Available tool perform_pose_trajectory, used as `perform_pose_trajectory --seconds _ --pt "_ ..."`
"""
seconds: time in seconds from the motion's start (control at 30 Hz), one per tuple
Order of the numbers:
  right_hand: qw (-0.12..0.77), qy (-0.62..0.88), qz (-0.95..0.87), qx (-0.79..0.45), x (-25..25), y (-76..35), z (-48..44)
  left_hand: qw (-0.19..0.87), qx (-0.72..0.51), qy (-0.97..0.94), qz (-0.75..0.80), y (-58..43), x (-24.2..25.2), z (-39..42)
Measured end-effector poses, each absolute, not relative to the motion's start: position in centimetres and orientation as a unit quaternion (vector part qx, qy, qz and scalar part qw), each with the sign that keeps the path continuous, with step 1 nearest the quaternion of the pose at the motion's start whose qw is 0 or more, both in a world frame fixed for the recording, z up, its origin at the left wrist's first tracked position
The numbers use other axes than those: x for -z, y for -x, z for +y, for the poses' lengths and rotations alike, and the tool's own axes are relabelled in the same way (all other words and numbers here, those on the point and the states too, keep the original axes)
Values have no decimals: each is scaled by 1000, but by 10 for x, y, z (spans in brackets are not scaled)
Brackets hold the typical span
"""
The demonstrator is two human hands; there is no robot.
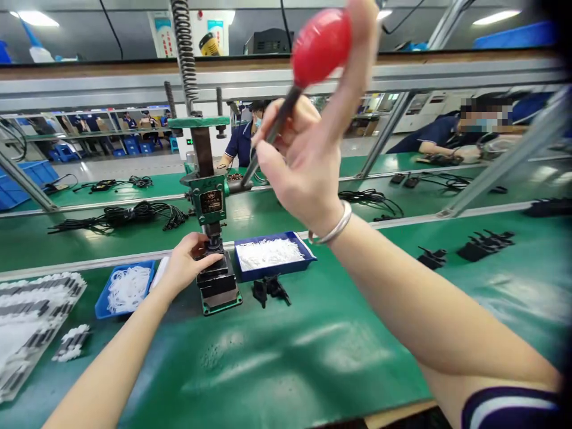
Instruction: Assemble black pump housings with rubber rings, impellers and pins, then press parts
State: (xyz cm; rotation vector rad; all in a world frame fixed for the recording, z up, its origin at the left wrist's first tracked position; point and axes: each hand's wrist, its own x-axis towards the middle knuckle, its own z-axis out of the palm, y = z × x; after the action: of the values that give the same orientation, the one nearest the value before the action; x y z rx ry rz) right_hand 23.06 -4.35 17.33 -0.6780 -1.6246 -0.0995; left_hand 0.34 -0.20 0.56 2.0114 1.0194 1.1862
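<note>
A green and black hand press [210, 196] stands on the bench, its lever [279, 128] angled up to the right and topped by a red knob [319, 47]. My right hand [313, 155] is closed around that lever, with one finger stretched up along the knob. My left hand [185, 262] rests at the black press base [218, 280], thumb and fingers curled in just under the ram [214, 232]. Anything between those fingers is hidden. Several small black plastic parts [270, 290] lie right of the base.
Behind them sits a blue tray of small white pieces [272, 253]. A blue bin of white rings [129, 289] and a tray of black-and-white parts [36, 316] are at left. Black cables [125, 215] lie beyond a rail. Black parts [485, 245] stand at right. Co-workers sit opposite.
</note>
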Motion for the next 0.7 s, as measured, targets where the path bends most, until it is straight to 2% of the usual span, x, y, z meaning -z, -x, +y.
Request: perform_pose_trajectory --seconds 0.1,0.2,0.3,0.37,0.53,0.7 --pt "624 311 -716 43 -186 -241 -53 258 -453 -761 386 -11 -10 -29" --pt "573 333 -749 19 -148 -236 -81 148 -463 -786 382 -26 -5 -68" --pt "393 427 -813 -40 -81 -226 -117 37 -496 -793 351 -45 11 -95" --pt "335 512 -789 -58 -40 -223 -136 3 -512 -792 332 -63 24 -100" --pt "354 626 -695 -12 18 -258 -155 -4 -525 -803 282 -129 53 -102" --pt "340 769 -540 41 65 -382 -148 64 -422 -865 264 -172 98 -124"
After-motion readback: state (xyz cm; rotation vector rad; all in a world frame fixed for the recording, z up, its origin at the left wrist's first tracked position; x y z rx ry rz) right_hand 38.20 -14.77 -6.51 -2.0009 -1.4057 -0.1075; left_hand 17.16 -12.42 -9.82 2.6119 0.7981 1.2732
